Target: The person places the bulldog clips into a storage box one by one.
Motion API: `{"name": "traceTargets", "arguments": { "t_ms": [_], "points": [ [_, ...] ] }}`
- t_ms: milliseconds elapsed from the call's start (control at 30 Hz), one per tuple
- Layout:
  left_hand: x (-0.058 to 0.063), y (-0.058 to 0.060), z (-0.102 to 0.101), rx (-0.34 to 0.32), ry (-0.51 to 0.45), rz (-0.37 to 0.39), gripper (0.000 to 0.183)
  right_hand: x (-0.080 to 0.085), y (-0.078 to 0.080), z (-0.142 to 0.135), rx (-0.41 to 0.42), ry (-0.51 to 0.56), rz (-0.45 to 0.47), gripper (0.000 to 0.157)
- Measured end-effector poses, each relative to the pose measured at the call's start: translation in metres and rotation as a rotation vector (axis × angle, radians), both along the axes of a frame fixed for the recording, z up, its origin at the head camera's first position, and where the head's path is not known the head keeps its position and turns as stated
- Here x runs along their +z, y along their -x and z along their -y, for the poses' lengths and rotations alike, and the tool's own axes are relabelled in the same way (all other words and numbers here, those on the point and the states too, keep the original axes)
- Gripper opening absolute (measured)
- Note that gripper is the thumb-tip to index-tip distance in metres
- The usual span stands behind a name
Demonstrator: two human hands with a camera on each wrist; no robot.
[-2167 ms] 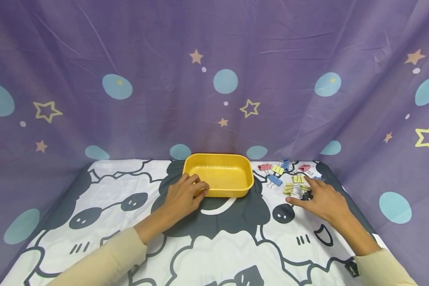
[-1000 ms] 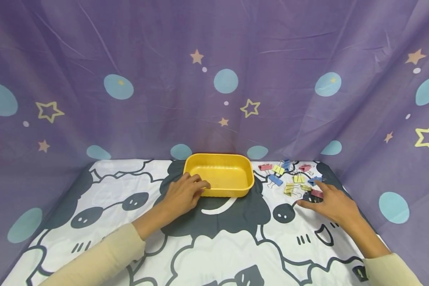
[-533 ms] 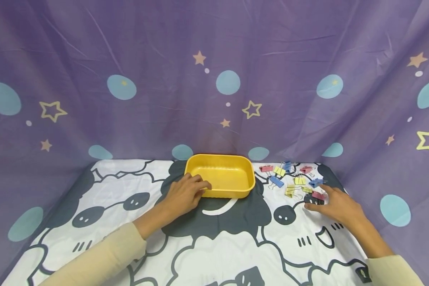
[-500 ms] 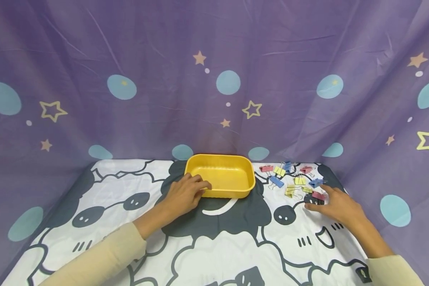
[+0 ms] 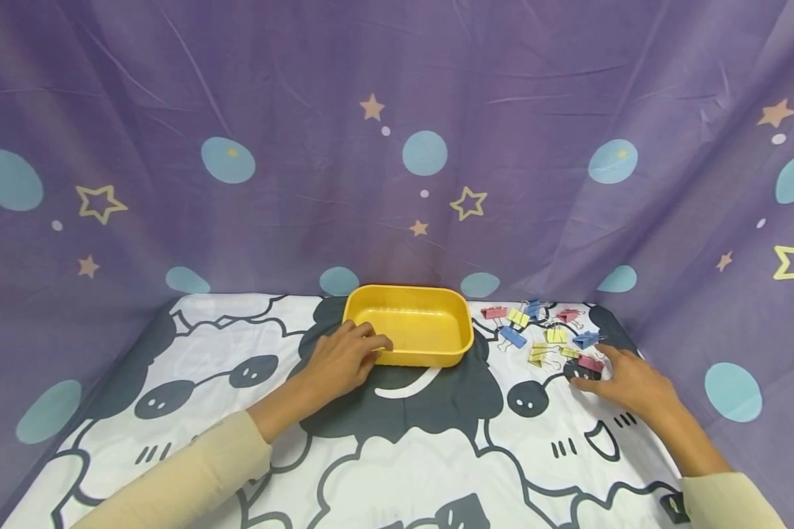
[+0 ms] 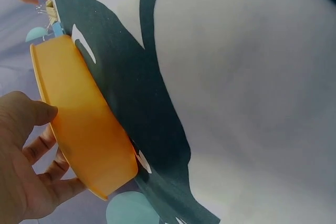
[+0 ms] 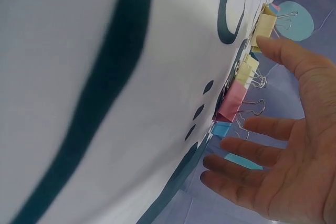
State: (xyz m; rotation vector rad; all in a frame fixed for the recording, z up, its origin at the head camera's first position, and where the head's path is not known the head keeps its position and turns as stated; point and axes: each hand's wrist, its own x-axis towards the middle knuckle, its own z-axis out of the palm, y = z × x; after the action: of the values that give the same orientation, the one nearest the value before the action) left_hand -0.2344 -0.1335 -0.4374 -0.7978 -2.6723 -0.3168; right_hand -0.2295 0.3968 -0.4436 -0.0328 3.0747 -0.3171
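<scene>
My left hand (image 5: 340,360) holds the near-left rim of a yellow plastic tray (image 5: 430,329); in the left wrist view its thumb lies on the outer side and the fingers reach behind the rim. The tray's visible inside is bare. At the right, my right hand (image 5: 635,380) hovers beside a group of binder clips, fingers spread and holding nothing. Nearest to it are a red binder clip (image 5: 591,364) and a blue binder clip (image 5: 587,339). In the right wrist view, the thumb tip overlaps a yellow binder clip (image 7: 265,24); whether they touch I cannot tell.
More binder clips lie between tray and right hand, among them a blue one (image 5: 512,336), a red one (image 5: 494,313) and a yellow one (image 5: 538,355). A sheep-patterned cloth (image 5: 410,470) covers the table. A purple curtain (image 5: 291,220) hangs behind and at the sides.
My right hand has drawn back to the right and toward me, uncovering the near red clip and the blue clip beside it. My left hand stays on the tray. The view has shifted slightly.
</scene>
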Motion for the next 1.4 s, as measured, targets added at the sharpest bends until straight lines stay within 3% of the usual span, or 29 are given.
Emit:
{"name": "traceTargets", "arguments": {
  "t_ms": [867, 1400],
  "points": [
    [0.001, -0.001, -0.002, 0.011, -0.009, 0.056, 0.029, -0.007, 0.018, -0.018, 0.059, 0.083, 0.005, 0.073],
    [0.003, 0.0, 0.0, -0.005, 0.002, 0.019, 0.029, -0.002, 0.026, -0.021, 0.061, 0.056, 0.006, 0.046]
  ]
}}
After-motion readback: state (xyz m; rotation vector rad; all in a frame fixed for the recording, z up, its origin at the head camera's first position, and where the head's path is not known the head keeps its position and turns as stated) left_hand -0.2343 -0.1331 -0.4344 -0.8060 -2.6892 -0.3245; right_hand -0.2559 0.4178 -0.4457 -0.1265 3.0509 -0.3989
